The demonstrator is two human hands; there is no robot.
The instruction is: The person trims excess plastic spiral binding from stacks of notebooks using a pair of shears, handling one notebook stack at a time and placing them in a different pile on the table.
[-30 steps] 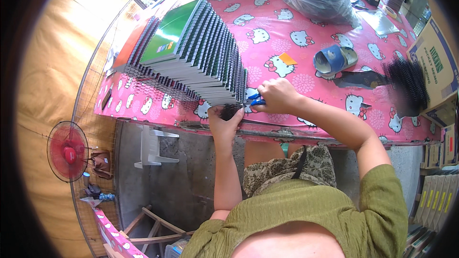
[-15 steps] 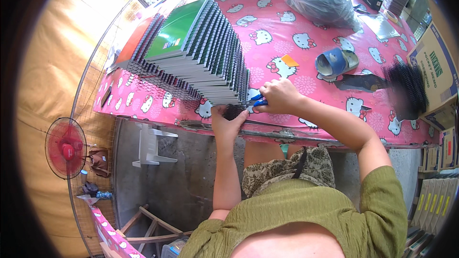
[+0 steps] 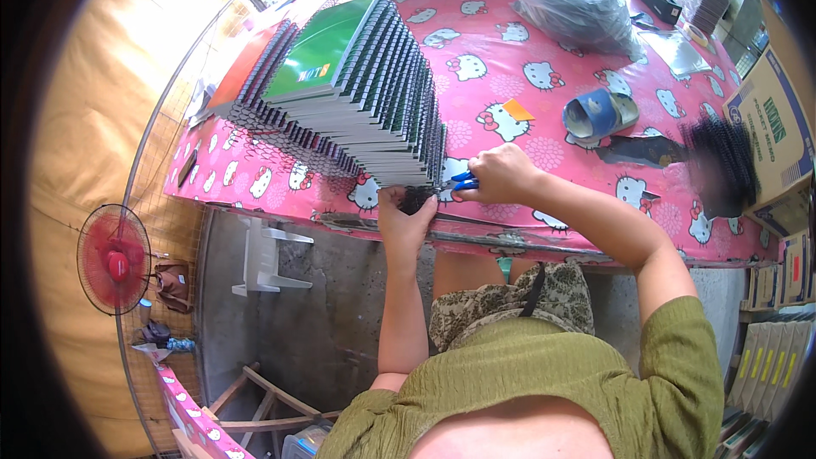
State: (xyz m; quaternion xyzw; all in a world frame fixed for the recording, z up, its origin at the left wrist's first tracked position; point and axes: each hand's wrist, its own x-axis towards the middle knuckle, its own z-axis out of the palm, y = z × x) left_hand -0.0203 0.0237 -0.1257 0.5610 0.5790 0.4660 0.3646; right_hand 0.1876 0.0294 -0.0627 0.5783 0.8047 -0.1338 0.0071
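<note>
At the centre of the frame, the right hand (image 3: 506, 174) has its grip closed around a tool with blue handles (image 3: 464, 180), whose working end meets the near end of a tall stack of spiral notebooks (image 3: 361, 106). The left hand (image 3: 406, 214), just left of it, curves thumb and fingers around a dark coiled piece (image 3: 416, 197) at the stack's lower corner; I cannot tell how tightly its grip closes. The stack, topped by a green cover, leans left of centre on the pink-covered bench (image 3: 472, 42). Right of centre lie an orange scrap (image 3: 517, 110) and a blue roll (image 3: 593, 114). Black coils (image 3: 722, 168) sit at the right beside a cardboard box (image 3: 772, 129); a plastic bag (image 3: 574, 13) rests at upper right.
</note>
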